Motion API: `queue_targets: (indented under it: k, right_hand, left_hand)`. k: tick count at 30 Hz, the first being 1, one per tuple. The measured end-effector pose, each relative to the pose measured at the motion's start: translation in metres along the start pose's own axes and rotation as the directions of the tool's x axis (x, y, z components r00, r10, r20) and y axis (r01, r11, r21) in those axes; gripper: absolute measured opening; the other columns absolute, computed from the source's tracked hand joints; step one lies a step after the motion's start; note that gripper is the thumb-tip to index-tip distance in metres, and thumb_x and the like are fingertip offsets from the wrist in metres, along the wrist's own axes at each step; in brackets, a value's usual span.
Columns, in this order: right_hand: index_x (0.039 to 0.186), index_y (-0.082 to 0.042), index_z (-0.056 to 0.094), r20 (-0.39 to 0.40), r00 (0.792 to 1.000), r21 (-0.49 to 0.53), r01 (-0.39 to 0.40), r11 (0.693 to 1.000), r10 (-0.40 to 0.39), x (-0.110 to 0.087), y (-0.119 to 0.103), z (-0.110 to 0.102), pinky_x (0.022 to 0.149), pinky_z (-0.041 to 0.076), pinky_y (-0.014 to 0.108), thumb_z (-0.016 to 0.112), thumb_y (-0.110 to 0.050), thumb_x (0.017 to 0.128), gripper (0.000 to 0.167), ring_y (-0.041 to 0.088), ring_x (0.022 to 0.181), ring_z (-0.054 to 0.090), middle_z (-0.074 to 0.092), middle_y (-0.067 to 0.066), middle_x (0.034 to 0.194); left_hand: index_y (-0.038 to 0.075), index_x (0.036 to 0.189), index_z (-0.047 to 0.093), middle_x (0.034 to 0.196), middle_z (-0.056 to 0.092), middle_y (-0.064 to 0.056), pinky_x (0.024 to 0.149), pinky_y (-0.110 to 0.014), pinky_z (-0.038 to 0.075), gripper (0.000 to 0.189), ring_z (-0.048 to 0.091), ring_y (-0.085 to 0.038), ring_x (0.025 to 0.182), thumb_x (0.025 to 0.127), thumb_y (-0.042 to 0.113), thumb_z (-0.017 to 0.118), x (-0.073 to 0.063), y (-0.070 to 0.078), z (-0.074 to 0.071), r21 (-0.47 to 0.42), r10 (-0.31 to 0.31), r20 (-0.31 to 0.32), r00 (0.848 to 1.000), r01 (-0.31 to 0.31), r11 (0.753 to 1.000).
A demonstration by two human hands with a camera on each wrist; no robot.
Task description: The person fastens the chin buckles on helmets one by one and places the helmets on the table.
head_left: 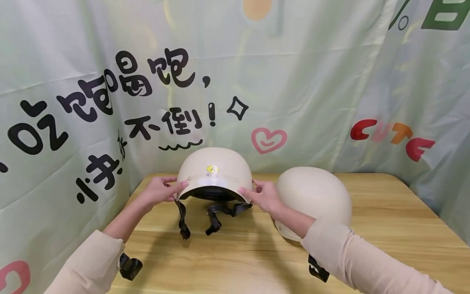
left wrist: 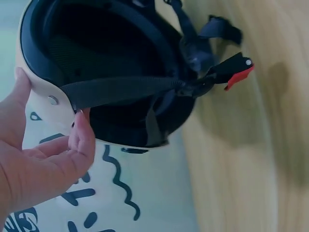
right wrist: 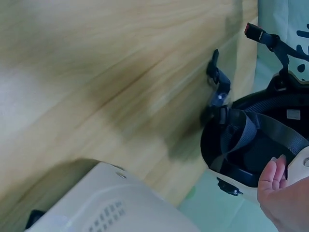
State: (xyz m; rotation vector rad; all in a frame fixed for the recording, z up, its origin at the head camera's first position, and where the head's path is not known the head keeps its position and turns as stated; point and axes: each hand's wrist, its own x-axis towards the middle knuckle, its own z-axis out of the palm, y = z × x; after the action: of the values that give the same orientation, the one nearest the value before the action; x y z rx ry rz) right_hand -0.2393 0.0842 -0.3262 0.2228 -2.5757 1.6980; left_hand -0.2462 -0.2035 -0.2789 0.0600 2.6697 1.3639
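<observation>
A cream helmet with a yellow "A" sticker is held up near the back of the table, its front edge facing me. My left hand grips its left rim, and in the left wrist view the fingers curl under the edge beside a rivet. On the opposite rim my right hand has its thumb outside and its fingertips inside the shell. Black chin straps hang from both sides, one end carrying a red-tabbed buckle. The dark lining shows in both wrist views.
A second cream helmet sits on the wooden table at the right, partly behind my right forearm. Its black buckle lies nearer to me. A printed curtain hangs behind the table and along its sides.
</observation>
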Motion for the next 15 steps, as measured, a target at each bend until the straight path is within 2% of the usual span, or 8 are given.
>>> queue_targets:
  k: [3, 6, 11, 13, 15]
  right_hand:
    - [0.13, 0.008, 0.047, 0.005, 1.0, 0.002, -0.007, 1.0, 0.007, 0.0, -0.005, -0.004, 0.048, 0.046, 0.02, 0.066, -0.022, 0.086, 0.057, 0.015, 0.054, 0.06, 0.067, 0.017, 0.073]
    - [0.13, 0.009, 0.046, 0.022, 0.999, 0.003, -0.023, 1.0, 0.023, 0.0, -0.01, -0.007, 0.052, 0.05, 0.022, 0.064, -0.025, 0.088, 0.057, 0.017, 0.056, 0.062, 0.068, 0.019, 0.077]
    - [0.129, 0.007, 0.049, 0.042, 0.997, 0.033, -0.068, 0.997, 0.067, 0.0, -0.016, -0.01, 0.056, 0.054, 0.025, 0.063, -0.027, 0.088, 0.054, 0.01, 0.053, 0.059, 0.066, 0.01, 0.067]
    - [0.126, 0.006, 0.052, 0.041, 0.996, 0.043, -0.08, 0.996, 0.079, 0.001, -0.019, -0.011, 0.058, 0.055, 0.027, 0.063, -0.027, 0.088, 0.052, 0.008, 0.051, 0.057, 0.063, 0.004, 0.062]
    - [0.123, 0.006, 0.055, 0.045, 0.995, 0.05, -0.09, 0.995, 0.088, 0.002, -0.021, -0.012, 0.06, 0.056, 0.029, 0.063, -0.027, 0.088, 0.049, 0.006, 0.05, 0.055, 0.06, 0.001, 0.059]
  left_hand:
    - [-0.009, 0.13, 0.047, 0.104, 0.061, -0.017, 0.073, -0.024, 0.055, 0.062, 0.056, -0.012, 0.075, 0.089, 0.036, 0.06, 0.001, 0.007, -0.003, 0.022, -0.024, 0.005, 1.0, 0.023, 0.999]
    - [-0.01, 0.13, 0.047, 0.103, 0.058, -0.015, 0.07, -0.021, 0.054, 0.067, 0.055, -0.011, 0.075, 0.088, 0.041, 0.059, 0.0, 0.015, -0.007, 0.056, -0.062, 0.007, 0.998, 0.061, 0.997]
    - [-0.011, 0.131, 0.044, 0.072, 0.053, 0.0, 0.058, -0.017, 0.048, 0.071, 0.049, -0.006, 0.062, 0.088, 0.045, 0.058, -0.002, 0.026, -0.013, 0.067, -0.125, 0.053, 0.991, 0.122, 0.99]
    - [-0.01, 0.132, 0.043, 0.068, 0.052, 0.002, 0.055, -0.017, 0.045, 0.072, 0.048, -0.005, 0.059, 0.089, 0.045, 0.056, -0.003, 0.03, -0.015, 0.066, -0.148, 0.078, 0.986, 0.143, 0.987]
    - [-0.009, 0.133, 0.043, 0.07, 0.052, 0.003, 0.056, -0.017, 0.044, 0.072, 0.048, -0.004, 0.06, 0.089, 0.047, 0.055, -0.003, 0.033, -0.017, 0.074, -0.169, 0.089, 0.981, 0.163, 0.984]
